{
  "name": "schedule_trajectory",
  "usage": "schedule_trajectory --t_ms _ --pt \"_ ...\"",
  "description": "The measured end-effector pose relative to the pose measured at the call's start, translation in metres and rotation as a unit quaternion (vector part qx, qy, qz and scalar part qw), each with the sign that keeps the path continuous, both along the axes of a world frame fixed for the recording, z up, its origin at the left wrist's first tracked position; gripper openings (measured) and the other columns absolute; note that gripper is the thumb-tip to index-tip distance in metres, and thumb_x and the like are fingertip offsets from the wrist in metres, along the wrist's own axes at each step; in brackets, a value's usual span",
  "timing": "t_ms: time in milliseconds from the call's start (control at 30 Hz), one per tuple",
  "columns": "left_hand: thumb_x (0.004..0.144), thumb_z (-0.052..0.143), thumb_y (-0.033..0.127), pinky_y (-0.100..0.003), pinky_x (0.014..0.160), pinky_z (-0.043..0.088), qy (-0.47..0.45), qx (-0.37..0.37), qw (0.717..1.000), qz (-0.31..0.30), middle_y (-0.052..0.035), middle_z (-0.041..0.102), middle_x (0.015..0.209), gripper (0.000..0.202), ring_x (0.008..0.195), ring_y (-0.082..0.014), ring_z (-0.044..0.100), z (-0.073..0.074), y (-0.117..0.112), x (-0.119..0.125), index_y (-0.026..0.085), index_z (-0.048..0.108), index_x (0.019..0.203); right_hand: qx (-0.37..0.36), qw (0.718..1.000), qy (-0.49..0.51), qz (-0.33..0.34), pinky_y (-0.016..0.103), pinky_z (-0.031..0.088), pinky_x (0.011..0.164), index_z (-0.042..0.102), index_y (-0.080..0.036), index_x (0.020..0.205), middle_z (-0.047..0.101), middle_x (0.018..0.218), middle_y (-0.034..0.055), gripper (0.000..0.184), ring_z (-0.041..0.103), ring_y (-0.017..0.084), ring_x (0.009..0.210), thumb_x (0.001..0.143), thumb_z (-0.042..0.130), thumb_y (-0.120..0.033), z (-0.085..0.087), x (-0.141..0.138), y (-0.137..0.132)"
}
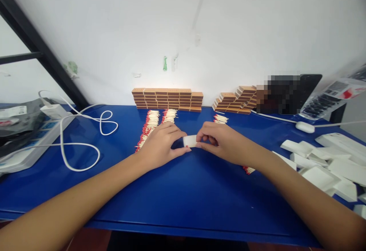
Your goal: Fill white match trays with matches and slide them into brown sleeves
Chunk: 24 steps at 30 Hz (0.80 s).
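Note:
A small white matchbox tray (189, 141) is between my two hands above the blue table, with a bit of red showing at its near left edge. The thumb and index finger of my left hand (161, 144) close around its left end. My right hand (219, 138) pinches the right end, its other fingers curled in. Rows of red-tipped matches (151, 119) lie beyond and partly under my left hand. More matches (220, 119) show behind my right hand, and a few red tips stick out below that wrist.
Stacked brown matchboxes (167, 99) stand along the wall, with a second, stepped stack (236, 100) to the right. Loose white trays (323, 175) pile up at the right. A white cable (98, 152) and a power strip (37, 144) lie at the left. A dark phone (310, 93) leans at the back right.

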State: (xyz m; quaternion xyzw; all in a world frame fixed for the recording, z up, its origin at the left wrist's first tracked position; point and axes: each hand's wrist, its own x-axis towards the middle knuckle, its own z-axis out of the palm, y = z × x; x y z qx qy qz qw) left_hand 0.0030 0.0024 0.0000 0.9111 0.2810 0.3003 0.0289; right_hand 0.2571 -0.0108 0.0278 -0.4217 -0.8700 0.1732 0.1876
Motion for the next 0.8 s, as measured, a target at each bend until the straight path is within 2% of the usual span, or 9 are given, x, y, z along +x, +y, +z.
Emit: schedule_trajectory --t_ms 133,267,400,567,800 --pt "0.094 0.081 0.039 -0.044 0.09 0.054 -0.002 0.001 1.0 0.001 -0.0069 0.075 0.101 0.031 0.1 -0.0278 0.066 0.0 0.0 0.0 0.017 0.072 0.114 0.022 1.0 0.019 -0.012 0.03 0.044 0.065 0.074 -0.023 0.097 0.066 0.09 0.0034 0.015 0.057 0.016 0.071 0.098 0.065 -0.036 0.005 0.005 0.003" --pt "0.094 0.081 0.039 -0.044 0.091 0.054 -0.004 0.002 1.0 0.006 -0.007 0.076 0.102 0.031 0.101 -0.0279 0.066 0.0 -0.001 0.001 0.017 0.072 0.114 0.073 0.992 0.012 -0.105 0.032 0.043 0.066 0.074 -0.022 0.088 0.068 0.082 0.0043 0.022 0.059 0.018 0.07 0.097 0.063 -0.039 0.012 0.029 0.02" --pt "0.094 0.081 0.039 -0.045 0.091 0.054 0.004 -0.006 1.0 0.011 -0.0073 0.076 0.102 0.031 0.102 -0.0284 0.066 -0.001 -0.001 0.001 0.017 0.073 0.115 0.095 0.975 -0.078 -0.183 0.033 0.039 0.063 0.07 -0.021 0.079 0.07 0.078 0.0059 0.023 0.059 0.02 0.068 0.094 0.063 -0.038 0.008 0.057 0.04" --pt "0.095 0.08 0.038 -0.046 0.093 0.055 0.011 -0.011 1.0 0.016 -0.0075 0.076 0.105 0.03 0.103 -0.0284 0.067 0.0 -0.003 0.0 0.018 0.073 0.116 0.02 0.98 -0.121 -0.156 0.031 0.04 0.064 0.071 -0.021 0.086 0.071 0.08 0.0043 0.014 0.061 0.019 0.068 0.09 0.061 -0.03 0.0 0.067 0.049" --pt "0.096 0.078 0.04 -0.047 0.092 0.055 0.012 -0.021 1.0 0.01 -0.0084 0.076 0.104 0.03 0.103 -0.0288 0.067 0.0 -0.002 0.0 0.018 0.073 0.116 -0.008 0.986 -0.094 -0.134 0.031 0.043 0.065 0.071 -0.019 0.087 0.072 0.082 0.0068 0.02 0.061 0.02 0.071 0.09 0.061 -0.036 -0.007 0.063 0.052"
